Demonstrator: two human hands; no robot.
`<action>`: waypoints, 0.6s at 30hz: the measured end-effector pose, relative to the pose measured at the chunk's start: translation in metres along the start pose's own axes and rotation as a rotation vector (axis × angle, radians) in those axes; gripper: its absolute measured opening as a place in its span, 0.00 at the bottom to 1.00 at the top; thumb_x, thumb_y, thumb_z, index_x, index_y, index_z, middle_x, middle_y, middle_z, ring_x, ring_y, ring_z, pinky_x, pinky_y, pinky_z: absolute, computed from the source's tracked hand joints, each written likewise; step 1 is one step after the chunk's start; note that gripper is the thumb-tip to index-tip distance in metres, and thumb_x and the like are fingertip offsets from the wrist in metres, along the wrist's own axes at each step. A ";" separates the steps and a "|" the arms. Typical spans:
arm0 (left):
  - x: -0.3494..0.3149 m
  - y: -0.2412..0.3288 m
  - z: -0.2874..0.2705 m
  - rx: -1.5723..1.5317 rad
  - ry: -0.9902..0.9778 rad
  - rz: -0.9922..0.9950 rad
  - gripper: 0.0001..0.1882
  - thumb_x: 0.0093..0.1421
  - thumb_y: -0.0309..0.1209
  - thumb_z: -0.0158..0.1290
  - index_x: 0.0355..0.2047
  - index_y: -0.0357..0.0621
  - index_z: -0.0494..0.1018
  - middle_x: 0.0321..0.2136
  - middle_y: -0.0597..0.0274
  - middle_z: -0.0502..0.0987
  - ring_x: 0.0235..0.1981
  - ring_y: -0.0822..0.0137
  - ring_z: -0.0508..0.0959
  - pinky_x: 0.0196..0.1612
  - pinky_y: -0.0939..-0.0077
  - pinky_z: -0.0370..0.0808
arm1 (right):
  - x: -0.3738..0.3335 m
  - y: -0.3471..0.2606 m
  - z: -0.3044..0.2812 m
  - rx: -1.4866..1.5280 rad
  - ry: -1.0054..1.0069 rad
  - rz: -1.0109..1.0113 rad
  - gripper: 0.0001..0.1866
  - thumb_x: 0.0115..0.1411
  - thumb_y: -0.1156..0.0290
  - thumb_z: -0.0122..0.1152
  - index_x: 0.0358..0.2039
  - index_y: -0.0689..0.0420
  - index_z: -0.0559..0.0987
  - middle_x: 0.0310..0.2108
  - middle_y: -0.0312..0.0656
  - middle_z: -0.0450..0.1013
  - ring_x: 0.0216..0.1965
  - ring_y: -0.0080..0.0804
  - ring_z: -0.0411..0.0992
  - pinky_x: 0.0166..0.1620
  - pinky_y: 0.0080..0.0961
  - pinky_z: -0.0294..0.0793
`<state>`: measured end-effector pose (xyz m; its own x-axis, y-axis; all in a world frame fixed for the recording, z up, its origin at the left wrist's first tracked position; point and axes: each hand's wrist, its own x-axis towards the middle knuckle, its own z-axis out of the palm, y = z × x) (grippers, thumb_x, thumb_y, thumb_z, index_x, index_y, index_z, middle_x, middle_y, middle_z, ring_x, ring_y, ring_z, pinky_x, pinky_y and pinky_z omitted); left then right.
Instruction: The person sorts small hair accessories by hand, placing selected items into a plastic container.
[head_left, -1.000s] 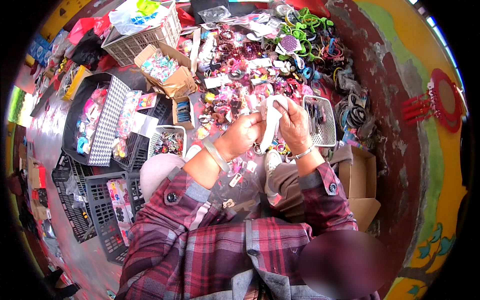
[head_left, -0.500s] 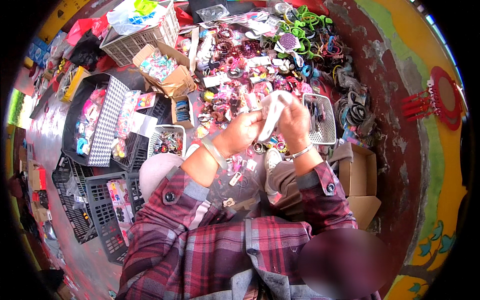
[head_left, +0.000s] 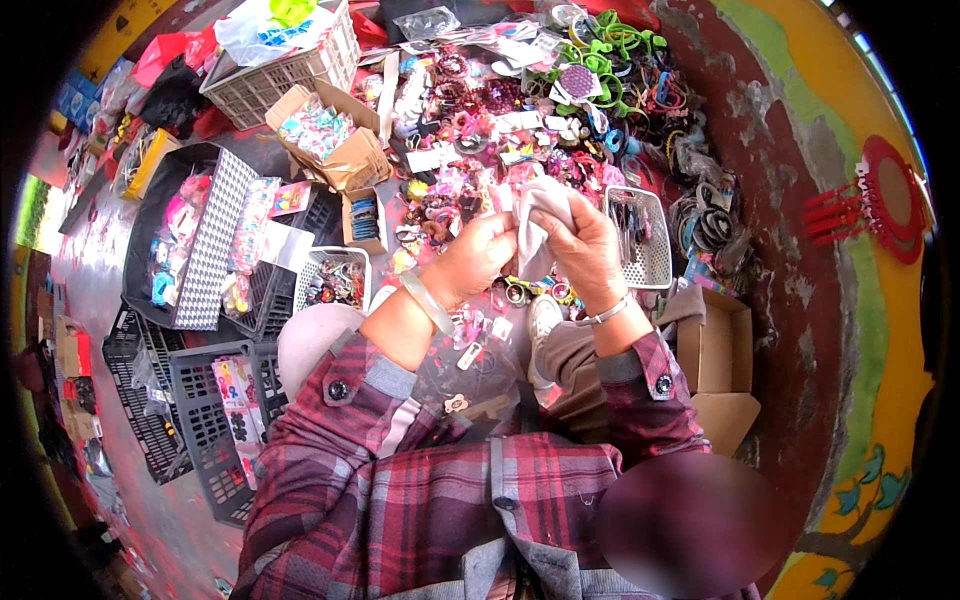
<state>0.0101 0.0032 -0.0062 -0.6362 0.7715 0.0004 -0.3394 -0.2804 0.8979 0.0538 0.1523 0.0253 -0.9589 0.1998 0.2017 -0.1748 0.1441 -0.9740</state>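
Observation:
A pale, whitish cloth (head_left: pixel 538 232) is bunched up in front of me, above a heap of hair accessories (head_left: pixel 480 150). My right hand (head_left: pixel 592 258) is closed on it, with the thumb pressed over its folds. Beside it, my left hand (head_left: pixel 468 264) is closed too, its fingers curled and its thumb at the cloth's left edge. What those left fingers pinch is hidden. Next to my right hand stands a white perforated basket (head_left: pixel 655 268) of small dark items. A second white basket (head_left: pixel 305 290), filled with small mixed pieces, is left of my left wrist.
Farther left are a houndstooth-patterned box (head_left: pixel 215 250) of packaged items and a dark plastic crate (head_left: pixel 205 420). A cardboard box of small packets (head_left: pixel 355 165) sits behind them. Green headbands (head_left: pixel 605 65) lie at the far right, and an open cardboard box (head_left: pixel 722 350) rests by the right wall.
The cloth has turned from a narrow strip stretched between both hands into a wider, folded bunch in my right hand. My right fingers have shifted over it; my left hand has barely moved.

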 end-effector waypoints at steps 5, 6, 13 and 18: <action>-0.005 0.006 0.004 0.047 0.007 -0.004 0.14 0.63 0.30 0.40 0.48 0.38 0.65 0.38 0.65 0.73 0.38 0.75 0.73 0.41 0.82 0.70 | 0.002 0.001 0.006 -0.284 0.056 -0.260 0.12 0.53 0.80 0.53 0.40 0.57 0.72 0.29 0.42 0.72 0.32 0.34 0.72 0.36 0.25 0.70; -0.005 0.005 0.004 0.046 0.005 -0.013 0.15 0.63 0.30 0.39 0.48 0.38 0.65 0.39 0.65 0.73 0.38 0.75 0.74 0.41 0.82 0.70 | 0.003 0.003 0.006 -0.283 0.083 -0.279 0.12 0.53 0.80 0.52 0.40 0.57 0.72 0.29 0.42 0.72 0.32 0.34 0.72 0.36 0.25 0.70; -0.004 0.009 0.001 -0.023 0.041 -0.001 0.13 0.62 0.28 0.40 0.44 0.37 0.68 0.35 0.65 0.74 0.32 0.77 0.73 0.36 0.83 0.70 | 0.003 0.004 -0.005 0.104 -0.060 -0.067 0.13 0.54 0.77 0.58 0.41 0.59 0.73 0.33 0.32 0.72 0.33 0.16 0.68 0.37 0.17 0.69; -0.004 0.012 0.008 0.170 0.046 0.161 0.11 0.62 0.26 0.40 0.42 0.37 0.69 0.36 0.65 0.74 0.34 0.78 0.72 0.37 0.83 0.70 | 0.000 0.000 0.002 0.036 -0.026 -0.071 0.13 0.52 0.77 0.58 0.40 0.59 0.73 0.31 0.36 0.72 0.32 0.20 0.70 0.36 0.18 0.69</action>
<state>0.0142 0.0010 0.0077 -0.7052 0.6965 0.1328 -0.1123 -0.2947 0.9490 0.0530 0.1504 0.0252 -0.9492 0.1649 0.2680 -0.2501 0.1216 -0.9605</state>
